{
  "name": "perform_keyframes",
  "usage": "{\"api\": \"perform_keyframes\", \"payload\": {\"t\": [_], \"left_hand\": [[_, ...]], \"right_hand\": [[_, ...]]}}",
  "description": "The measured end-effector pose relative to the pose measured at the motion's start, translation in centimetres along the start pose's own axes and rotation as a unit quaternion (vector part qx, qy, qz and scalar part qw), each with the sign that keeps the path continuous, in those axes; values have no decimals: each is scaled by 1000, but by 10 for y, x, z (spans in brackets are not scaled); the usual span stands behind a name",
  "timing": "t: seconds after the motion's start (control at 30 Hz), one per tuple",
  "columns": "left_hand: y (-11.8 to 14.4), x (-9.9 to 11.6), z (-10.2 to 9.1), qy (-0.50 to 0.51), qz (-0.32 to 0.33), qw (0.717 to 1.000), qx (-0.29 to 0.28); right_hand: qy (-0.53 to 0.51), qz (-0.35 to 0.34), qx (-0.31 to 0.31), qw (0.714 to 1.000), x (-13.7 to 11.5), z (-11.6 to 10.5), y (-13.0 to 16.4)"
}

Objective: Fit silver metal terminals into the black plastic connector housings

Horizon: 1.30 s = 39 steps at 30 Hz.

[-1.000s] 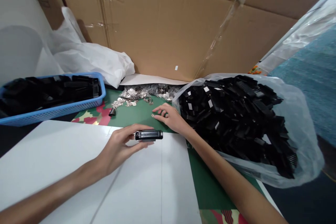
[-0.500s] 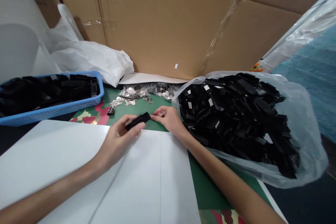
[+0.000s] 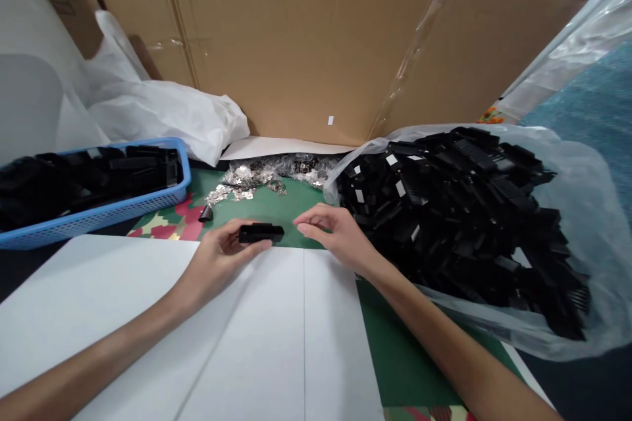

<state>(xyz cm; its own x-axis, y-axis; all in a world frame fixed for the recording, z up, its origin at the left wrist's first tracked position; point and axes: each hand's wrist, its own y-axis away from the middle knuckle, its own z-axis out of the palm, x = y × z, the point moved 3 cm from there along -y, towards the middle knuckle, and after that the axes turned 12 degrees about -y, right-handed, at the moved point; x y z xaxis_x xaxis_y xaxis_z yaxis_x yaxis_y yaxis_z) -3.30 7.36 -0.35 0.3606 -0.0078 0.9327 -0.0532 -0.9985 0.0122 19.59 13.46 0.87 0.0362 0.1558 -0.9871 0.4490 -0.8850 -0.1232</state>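
Cardboard walled off the table's (image 3: pixel 276 210) far edge. Our left hand (image 3: pixel 217 260) pinched a small black rectangular plastic part (image 3: pixel 261 233) over the green mat (image 3: pixel 395 355); our right hand (image 3: pixel 336 237) hovered just beside it, fingers loosely curled, holding nothing we could see.

— What covers the table (image 3: pixel 429 375)?

— A green mat (image 3: pixel 276 207) with a patterned edge, and over its near part two white boards (image 3: pixel 148 316) lying side by side.

— And on the mat?

— A heap of small silvery metal pieces (image 3: pixel 257 174) at the back, one small black piece (image 3: pixel 205 214) just before it, a blue basket (image 3: pixel 99 214) of black parts on the left, and a clear bag (image 3: pixel 587 210) piled with black plastic parts on the right. A white bag (image 3: pixel 168 115) lies behind the basket.
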Motion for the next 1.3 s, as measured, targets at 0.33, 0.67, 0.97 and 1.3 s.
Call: {"api": "perform_keyframes", "payload": {"t": [0.33,0.67,0.97,1.3], "left_hand": [[2,2,0,61,-10,997,-48],[17,12,4,-171,136,976,25],[27,16,7,-287,250,921,79],[24,19,8,-242,224,943,48]], "right_hand": [[-140,-32,62,988,-23,-3,30],[-23,-47,24,998,-16,14,38],[-47,-60,92,993,-6,36,41],[3,-15,64,998,-4,38,45]]}}
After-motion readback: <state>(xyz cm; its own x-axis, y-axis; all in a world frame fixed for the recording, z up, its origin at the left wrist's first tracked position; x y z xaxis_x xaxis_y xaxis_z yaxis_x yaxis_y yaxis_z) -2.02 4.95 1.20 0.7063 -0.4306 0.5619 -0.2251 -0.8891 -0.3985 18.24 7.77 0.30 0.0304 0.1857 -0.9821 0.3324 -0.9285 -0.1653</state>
